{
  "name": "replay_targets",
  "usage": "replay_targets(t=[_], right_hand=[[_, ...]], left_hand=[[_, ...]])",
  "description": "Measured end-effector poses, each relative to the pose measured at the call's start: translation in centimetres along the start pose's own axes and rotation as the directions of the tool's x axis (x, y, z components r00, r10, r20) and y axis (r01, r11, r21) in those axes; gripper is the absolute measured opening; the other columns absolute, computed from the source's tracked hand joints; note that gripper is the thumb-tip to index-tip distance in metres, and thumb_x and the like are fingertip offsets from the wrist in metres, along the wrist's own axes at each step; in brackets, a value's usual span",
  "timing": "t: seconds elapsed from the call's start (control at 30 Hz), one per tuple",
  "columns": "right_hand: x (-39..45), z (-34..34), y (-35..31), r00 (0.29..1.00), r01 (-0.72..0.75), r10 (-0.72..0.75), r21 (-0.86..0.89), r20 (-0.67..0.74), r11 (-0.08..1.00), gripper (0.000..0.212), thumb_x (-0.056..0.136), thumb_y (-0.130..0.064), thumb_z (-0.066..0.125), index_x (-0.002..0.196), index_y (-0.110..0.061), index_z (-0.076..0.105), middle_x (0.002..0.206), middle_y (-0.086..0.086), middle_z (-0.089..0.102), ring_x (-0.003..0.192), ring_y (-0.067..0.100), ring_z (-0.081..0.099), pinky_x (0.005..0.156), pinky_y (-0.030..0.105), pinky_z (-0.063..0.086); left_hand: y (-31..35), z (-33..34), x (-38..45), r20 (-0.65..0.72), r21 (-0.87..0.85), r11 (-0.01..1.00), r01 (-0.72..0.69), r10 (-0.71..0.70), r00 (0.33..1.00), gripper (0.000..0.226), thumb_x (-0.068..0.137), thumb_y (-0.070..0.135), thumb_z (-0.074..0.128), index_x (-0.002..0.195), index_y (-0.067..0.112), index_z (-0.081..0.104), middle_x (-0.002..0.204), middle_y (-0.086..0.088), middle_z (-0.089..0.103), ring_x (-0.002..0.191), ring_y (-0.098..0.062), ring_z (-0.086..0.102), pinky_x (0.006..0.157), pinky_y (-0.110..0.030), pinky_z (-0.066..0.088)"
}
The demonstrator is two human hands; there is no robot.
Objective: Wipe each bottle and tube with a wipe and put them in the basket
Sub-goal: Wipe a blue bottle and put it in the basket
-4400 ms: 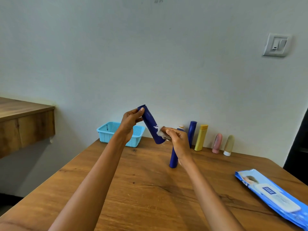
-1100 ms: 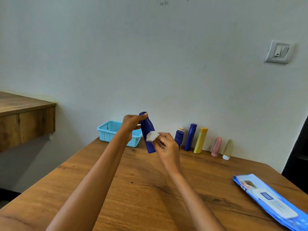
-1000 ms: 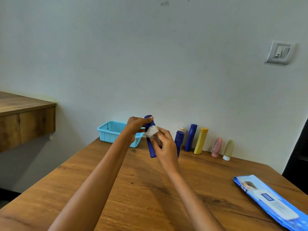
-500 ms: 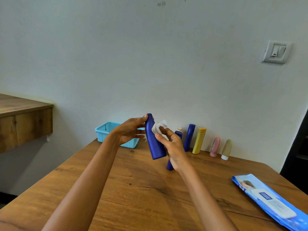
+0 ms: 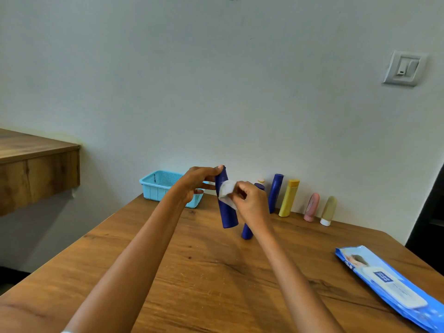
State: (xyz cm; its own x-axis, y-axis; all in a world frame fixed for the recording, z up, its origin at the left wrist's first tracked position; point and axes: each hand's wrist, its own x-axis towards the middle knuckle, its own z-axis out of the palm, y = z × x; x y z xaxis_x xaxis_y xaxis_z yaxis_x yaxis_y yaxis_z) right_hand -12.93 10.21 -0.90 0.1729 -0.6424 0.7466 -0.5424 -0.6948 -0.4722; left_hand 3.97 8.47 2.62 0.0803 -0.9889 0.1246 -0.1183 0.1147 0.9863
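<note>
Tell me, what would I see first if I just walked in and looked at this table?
First, two hands mid-table: the left hand holds a tall dark blue plastic bottle near its top, while the right hand rubs it with a white wipe. Behind them, a light blue plastic mesh basket sits by the wall, and a shiny blue wipes packet lies at the right edge.

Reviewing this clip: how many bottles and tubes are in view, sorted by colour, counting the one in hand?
Dark blue: 3, one held, one behind the right hand, one by the wall
Yellow: 1
Pink: 1
Beige-green: 1
Orange-capped, mostly hidden: 1
Total: 7
</note>
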Motion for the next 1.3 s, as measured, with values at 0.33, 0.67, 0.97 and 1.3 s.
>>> replay_targets(t=[0.33, 0.67, 0.97, 1.3], right_hand=[[0.3, -0.5, -0.9, 0.987, 0.075, -0.070, 0.027, -0.142, 0.997, 0.019, 0.086, -0.025, 0.065, 0.100, -0.012, 0.065, 0.094, -0.003, 0.066, 0.084, 0.003, 0.059, 0.070, 0.006, 0.045], [0.1, -0.1, -0.6, 0.989, -0.014, 0.012, -0.013, -0.150, 1.000, 0.015, 0.091, -0.018, 0.058, 0.104, -0.009, 0.061, 0.103, 0.002, 0.059, 0.091, 0.007, 0.057, 0.071, 0.007, 0.041], [-0.9, 0.1, -0.6, 1.000, 0.024, -0.024, -0.069, -0.001, 0.997, 0.011, 0.086, -0.020, 0.063, 0.091, -0.011, 0.058, 0.092, 0.000, 0.061, 0.081, 0.010, 0.057, 0.072, 0.023, 0.051], [-0.9, 0.4, -1.4, 0.942, 0.316, -0.337, -0.354, 0.002, 0.880, 0.013, 0.088, -0.020, 0.064, 0.095, -0.010, 0.068, 0.098, 0.003, 0.061, 0.092, 0.014, 0.055, 0.064, 0.019, 0.046]], left_hand=[[1.0, 1.3, -0.5, 0.078, 0.061, 0.998, -0.013, 0.008, 0.997, 0.025, 0.080, 0.046, 0.066, 0.081, 0.021, 0.069, 0.072, 0.009, 0.073, 0.083, -0.014, 0.066, 0.077, -0.031, 0.045], [0.9, 1.8, -0.8, 0.032, 0.052, 0.998, 0.040, -0.041, 0.999, 0.030, 0.079, 0.048, 0.068, 0.081, 0.018, 0.064, 0.077, 0.003, 0.070, 0.076, -0.013, 0.064, 0.078, -0.034, 0.038], [1.0, 1.5, -1.4, -0.019, 0.032, 0.999, -0.025, 0.025, 0.999, 0.026, 0.080, 0.036, 0.070, 0.083, 0.010, 0.066, 0.073, 0.004, 0.066, 0.066, -0.004, 0.060, 0.034, -0.006, 0.037], [1.3, 1.7, -1.5, -0.095, 0.022, 1.000, -0.005, 0.007, 0.995, 0.023, 0.081, 0.029, 0.070, 0.066, 0.014, 0.061, 0.062, 0.000, 0.066, 0.054, -0.007, 0.059, 0.036, -0.011, 0.040]])
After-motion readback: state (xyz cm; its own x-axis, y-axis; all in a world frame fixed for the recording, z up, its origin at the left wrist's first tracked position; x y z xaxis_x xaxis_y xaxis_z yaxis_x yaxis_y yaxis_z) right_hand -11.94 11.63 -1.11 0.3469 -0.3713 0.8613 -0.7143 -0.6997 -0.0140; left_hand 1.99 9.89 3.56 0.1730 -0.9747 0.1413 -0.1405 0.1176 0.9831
